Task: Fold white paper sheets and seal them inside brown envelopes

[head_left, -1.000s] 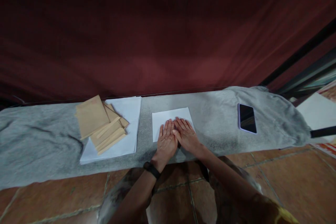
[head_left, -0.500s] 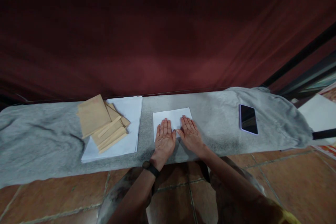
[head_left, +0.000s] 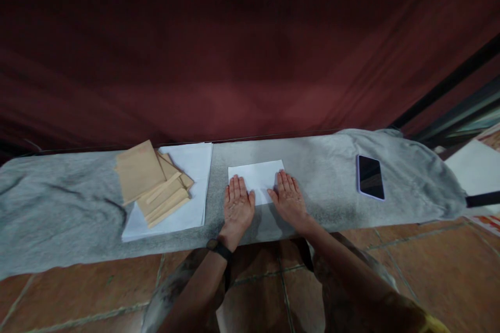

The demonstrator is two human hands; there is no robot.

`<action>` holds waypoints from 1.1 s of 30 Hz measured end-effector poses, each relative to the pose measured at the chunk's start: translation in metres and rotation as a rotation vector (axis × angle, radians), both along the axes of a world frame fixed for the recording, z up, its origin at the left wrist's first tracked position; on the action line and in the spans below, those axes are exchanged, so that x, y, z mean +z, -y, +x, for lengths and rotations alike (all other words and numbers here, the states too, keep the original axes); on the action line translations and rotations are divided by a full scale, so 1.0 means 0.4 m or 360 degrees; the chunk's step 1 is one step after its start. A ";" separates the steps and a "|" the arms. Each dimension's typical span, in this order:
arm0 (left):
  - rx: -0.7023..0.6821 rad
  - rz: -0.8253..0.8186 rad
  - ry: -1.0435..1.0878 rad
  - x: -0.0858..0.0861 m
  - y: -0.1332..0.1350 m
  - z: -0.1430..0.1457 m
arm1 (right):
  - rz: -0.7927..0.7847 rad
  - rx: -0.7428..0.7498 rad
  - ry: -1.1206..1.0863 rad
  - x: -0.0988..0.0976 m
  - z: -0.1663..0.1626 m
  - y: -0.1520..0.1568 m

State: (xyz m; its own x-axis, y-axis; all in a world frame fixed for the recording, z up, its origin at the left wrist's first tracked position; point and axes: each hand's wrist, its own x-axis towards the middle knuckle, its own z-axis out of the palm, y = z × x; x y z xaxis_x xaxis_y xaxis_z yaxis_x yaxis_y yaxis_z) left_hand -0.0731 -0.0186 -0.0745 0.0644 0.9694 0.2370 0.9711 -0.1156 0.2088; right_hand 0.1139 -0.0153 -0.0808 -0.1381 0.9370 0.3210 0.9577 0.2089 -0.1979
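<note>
A small white sheet of paper [head_left: 258, 176], which looks folded, lies on the grey cloth in front of me. Flat on its left side rests my left hand [head_left: 238, 205], fingers stretched forward and the thumb out to the right. My right hand [head_left: 289, 200] lies palm down over the paper's right edge, its thumb apart from the fingers. Between the two thumbs the middle of the paper shows. Both hands cover the paper's lower corners. Neither hand grips anything.
To the left, several brown paper envelopes [head_left: 141, 171] lie on a stack of white paper [head_left: 195, 166]. A phone [head_left: 371, 177] with a purple edge rests on the grey cloth [head_left: 320, 177] at the right. Beyond the cloth rises a dark red surface [head_left: 242, 62]. Tiled floor [head_left: 97, 291] lies below.
My hands have slid apart over the paper, the left one to the left and the right one slightly to the right. More of the paper's middle now shows. Paper and phone have stayed put.
</note>
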 end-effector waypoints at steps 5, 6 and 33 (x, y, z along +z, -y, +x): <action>0.0114 -0.0014 0.0012 0.003 -0.009 -0.008 | -0.0010 -0.0034 0.0021 0.001 0.009 -0.002; 0.0131 -0.0016 0.0015 0.003 -0.010 -0.009 | -0.0010 -0.0040 0.0019 0.002 0.010 -0.003; -0.0359 -0.0236 -0.0102 0.032 -0.032 0.061 | -0.0396 0.0336 -0.0127 0.067 -0.062 -0.037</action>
State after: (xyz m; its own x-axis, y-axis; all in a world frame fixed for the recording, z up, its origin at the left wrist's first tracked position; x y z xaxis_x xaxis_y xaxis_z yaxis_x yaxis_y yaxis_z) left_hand -0.0488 -0.0060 -0.0616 0.2931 0.9526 0.0819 0.9360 -0.3034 0.1787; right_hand 0.0893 -0.0004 -0.0540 -0.3213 0.9413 0.1032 0.8779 0.3369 -0.3403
